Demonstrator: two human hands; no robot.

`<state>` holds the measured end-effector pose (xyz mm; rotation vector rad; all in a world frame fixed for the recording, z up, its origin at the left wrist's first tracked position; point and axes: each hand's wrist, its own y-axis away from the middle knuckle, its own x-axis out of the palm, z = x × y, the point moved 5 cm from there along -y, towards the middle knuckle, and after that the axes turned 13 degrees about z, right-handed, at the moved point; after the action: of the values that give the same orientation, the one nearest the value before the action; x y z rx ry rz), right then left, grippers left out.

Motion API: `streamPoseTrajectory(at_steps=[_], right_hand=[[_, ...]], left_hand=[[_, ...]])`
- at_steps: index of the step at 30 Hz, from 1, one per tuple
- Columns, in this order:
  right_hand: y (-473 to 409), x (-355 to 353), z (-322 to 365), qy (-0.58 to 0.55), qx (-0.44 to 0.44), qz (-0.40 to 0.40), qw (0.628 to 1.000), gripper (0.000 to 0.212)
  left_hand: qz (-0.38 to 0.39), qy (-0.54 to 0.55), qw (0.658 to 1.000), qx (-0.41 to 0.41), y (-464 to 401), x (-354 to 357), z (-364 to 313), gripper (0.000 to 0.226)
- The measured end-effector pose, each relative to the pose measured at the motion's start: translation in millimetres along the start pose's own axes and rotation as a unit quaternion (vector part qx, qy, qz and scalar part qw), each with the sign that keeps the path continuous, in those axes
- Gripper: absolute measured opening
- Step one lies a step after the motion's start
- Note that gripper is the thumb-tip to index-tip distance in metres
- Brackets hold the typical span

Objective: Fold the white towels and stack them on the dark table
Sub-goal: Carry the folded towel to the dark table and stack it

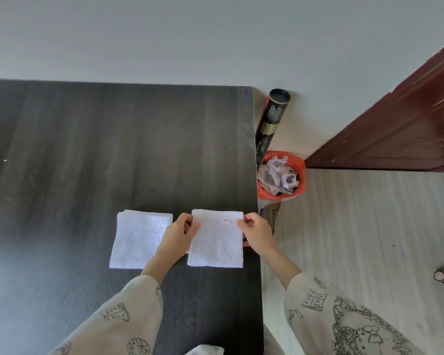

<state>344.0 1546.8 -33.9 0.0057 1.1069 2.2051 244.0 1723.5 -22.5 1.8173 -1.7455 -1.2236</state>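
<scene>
While both hands pinch it, left hand [179, 230] and right hand [255, 230] grip the tagged towel's [217, 245] side edges, folded towel [140, 239] just left of it, both on the dark table [113, 149], orange bin [282, 175] beyond the towel's right.

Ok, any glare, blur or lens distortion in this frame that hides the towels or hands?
Head view: soft sheen streaks the dark table; wide-angle bending tilts the door at the edges; the tagged towel, folded towel, left hand and right hand are sharp and evenly lit.
</scene>
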Motion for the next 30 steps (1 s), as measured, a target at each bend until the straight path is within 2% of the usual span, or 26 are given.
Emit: streamPoseTrajectory(at_steps=[6, 9, 14, 17, 22, 26, 30], right_hand=[[3, -1, 2, 0.019, -0.001, -0.028, 0.999, 0.009], [15, -5, 1, -0.007, -0.001, -0.045, 0.999, 0.018], [51, -13, -15, -0.060, 0.000, -0.091, 0.994, 0.018], [86, -8, -35, -0.104, -0.002, -0.121, 0.987, 0.010], [170, 7, -82, -0.176, -0.001, -0.164, 0.971, 0.009], [236, 6, -126, -0.260, -0.001, -0.226, 0.939, 0.009], [310, -6, -182, -0.335, -0.013, -0.281, 0.899, 0.017]], left_hand=[[-0.024, -0.008, 1.000, -0.016, 4, -1, 6, 0.029], [-0.034, -0.049, 0.998, -0.013, 12, -1, 5, 0.032], [-0.111, -0.069, 0.990, 0.046, 49, -4, -7, 0.032], [-0.081, -0.074, 0.989, 0.097, 74, 15, -7, 0.031], [-0.016, -0.094, 0.983, 0.156, 112, 68, -17, 0.028], [0.043, -0.131, 0.968, 0.209, 141, 120, -36, 0.025], [0.109, -0.204, 0.941, 0.248, 172, 191, -57, 0.024]])
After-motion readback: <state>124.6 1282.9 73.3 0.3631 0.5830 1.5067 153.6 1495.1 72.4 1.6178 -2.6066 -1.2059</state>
